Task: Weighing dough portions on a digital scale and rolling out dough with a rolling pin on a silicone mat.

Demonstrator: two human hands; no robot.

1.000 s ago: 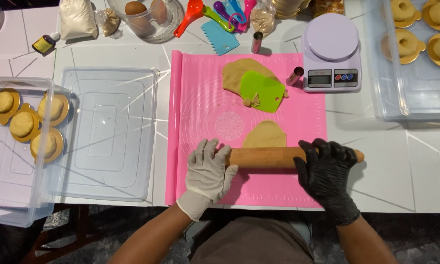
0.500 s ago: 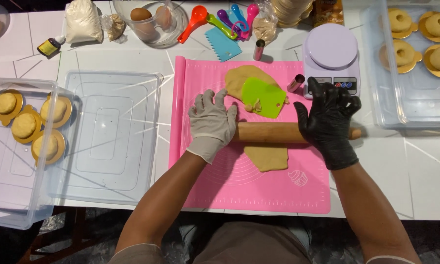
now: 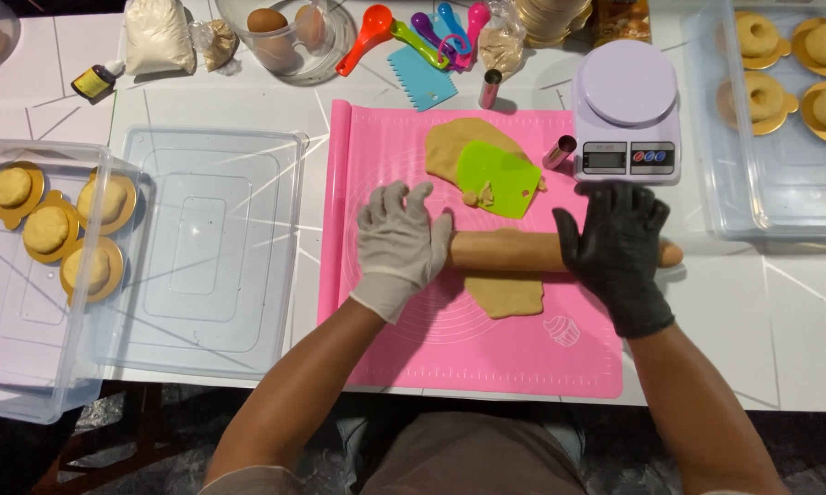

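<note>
A wooden rolling pin [image 3: 509, 250] lies across a pink silicone mat [image 3: 486, 353]. My left hand [image 3: 399, 243], in a grey glove, presses flat on its left end, fingers spread. My right hand [image 3: 617, 243], in a black glove, presses flat on its right end. A small flattened piece of tan dough [image 3: 505, 295] shows just below the pin. Farther back on the mat a larger slab of dough [image 3: 454, 147] lies partly under a green plastic scraper [image 3: 498, 177].
A lilac kitchen scale [image 3: 627, 115] stands at the mat's back right, a small metal cutter [image 3: 560, 151] beside it. Clear plastic tubs hold dough rounds on gold discs at left [image 3: 51, 229] and right [image 3: 789, 73]. A clear lid [image 3: 207, 247], measuring spoons [image 3: 422, 27] and a bowl of eggs [image 3: 285, 32] stand around.
Both hands pushed the rolling pin away from me over the small dough piece, from the mat's near part to its middle; the fingers went from curled to flat.
</note>
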